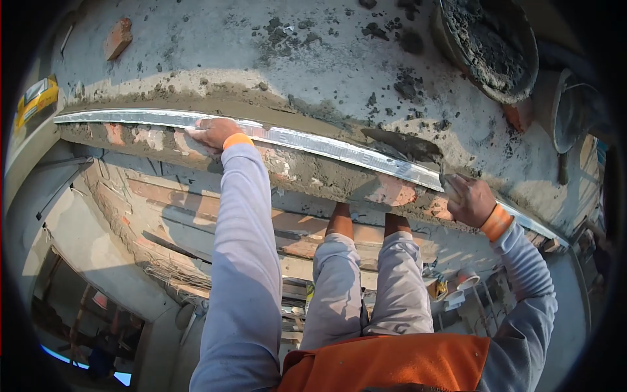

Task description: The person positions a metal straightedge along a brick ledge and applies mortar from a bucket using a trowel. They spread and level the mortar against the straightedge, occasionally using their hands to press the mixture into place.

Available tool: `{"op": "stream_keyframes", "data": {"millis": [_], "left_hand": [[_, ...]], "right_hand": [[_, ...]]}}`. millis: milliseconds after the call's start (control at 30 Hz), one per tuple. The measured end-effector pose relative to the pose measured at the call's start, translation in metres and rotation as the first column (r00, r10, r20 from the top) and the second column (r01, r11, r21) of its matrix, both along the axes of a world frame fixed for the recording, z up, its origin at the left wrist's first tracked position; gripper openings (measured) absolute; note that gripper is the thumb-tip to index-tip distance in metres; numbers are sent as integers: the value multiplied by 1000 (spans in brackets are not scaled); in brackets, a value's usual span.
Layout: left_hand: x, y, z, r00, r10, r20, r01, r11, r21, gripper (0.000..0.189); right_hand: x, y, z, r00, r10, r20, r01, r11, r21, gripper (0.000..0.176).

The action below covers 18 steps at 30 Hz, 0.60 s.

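In the head view, a long, thin, silver metal bar [307,138] with white smears lies along the front edge of a grey concrete ledge [215,46], running from the far left side down to the lower right. The left hand [217,134], at an orange cuff, is partly closed over the bar, left of its middle, with the fingers curled onto the metal and the palm side hidden.

The right hand [471,199], also at an orange cuff, is closed around the handle end of a mortar-coated trowel [406,145]; the grip itself is mostly hidden by the fingers. The trowel's dark blade lies just behind the bar, pointing left, and the right hand is right beside the bar, though whether it touches the metal cannot be told.

A band of smooth, wet grey mortar [261,116] runs directly behind the bar, and darker crumbs are scattered farther back. Below the bar, the rough front face shows patches of red brick [392,189] and mortar.

A broken orange-red brick piece [118,38] sits at the upper left. At the upper right stands a round basin [532,75] holding grey mortar, with a grey bucket [560,121] tilted beside it. A yellow packet [39,99] is near the bar's left end.
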<state>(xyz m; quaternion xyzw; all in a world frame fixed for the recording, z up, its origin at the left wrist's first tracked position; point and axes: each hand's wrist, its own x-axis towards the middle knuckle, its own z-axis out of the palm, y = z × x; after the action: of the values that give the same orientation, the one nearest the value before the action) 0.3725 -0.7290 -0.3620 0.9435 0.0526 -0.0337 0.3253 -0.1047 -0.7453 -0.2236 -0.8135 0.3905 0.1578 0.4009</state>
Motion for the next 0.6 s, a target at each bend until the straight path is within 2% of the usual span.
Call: {"op": "stream_keyframes", "data": {"millis": [67, 100, 167, 233, 267, 300, 367, 400, 467, 500, 533, 567, 600], "left_hand": [[-3, -2, 8, 999, -26, -26, 27, 998, 51, 46], [8, 4, -7, 1000, -5, 11, 4, 999, 47, 46], [46, 42, -72, 991, -100, 91, 96, 994, 51, 45], [109, 98, -171, 916, -319, 242, 299, 947, 118, 45], [131, 120, -204, 870, -408, 278, 380, 913, 151, 45], [135, 125, -213, 887, -388, 251, 339, 915, 219, 44], [127, 116, -199, 903, -362, 232, 293, 913, 284, 44], [116, 109, -189, 877, -386, 287, 360, 922, 139, 43], [109, 104, -181, 850, -401, 342, 427, 904, -4, 43], [91, 84, -150, 908, -315, 277, 330, 944, -10, 42], [58, 52, -98, 966, -192, 174, 201, 979, -40, 42], [26, 25, -47, 993, -93, 68, 98, 993, -72, 42], [10, 9, -16, 999, -43, 5, 43, 995, -90, 42]], "right_hand": [[30, -12, -33, 999, -41, -22, 43, 994, 96, 52], [39, -14, -44, 999, -42, -15, 43, 994, 99, 52], [55, -17, -62, 998, 34, -45, -30, 996, 84, 52], [66, -21, -71, 999, 44, -31, -42, 998, 51, 52], [69, -26, -74, 998, 55, -24, -55, 998, 5, 51], [68, -27, -82, 998, 65, 6, -65, 998, -16, 49], [74, -33, -92, 997, 70, -16, -70, 997, -12, 49], [76, -34, -96, 997, 67, -41, -67, 998, -5, 49], [77, -27, -102, 998, 53, -15, -54, 998, -23, 49], [76, -24, -102, 999, 40, 10, -39, 998, -42, 48], [77, -24, -96, 999, 42, 10, -41, 998, -42, 48], [80, -26, -85, 997, 67, -42, -66, 997, 30, 49], [82, -27, -77, 991, 97, -89, -88, 991, 104, 49]]}}
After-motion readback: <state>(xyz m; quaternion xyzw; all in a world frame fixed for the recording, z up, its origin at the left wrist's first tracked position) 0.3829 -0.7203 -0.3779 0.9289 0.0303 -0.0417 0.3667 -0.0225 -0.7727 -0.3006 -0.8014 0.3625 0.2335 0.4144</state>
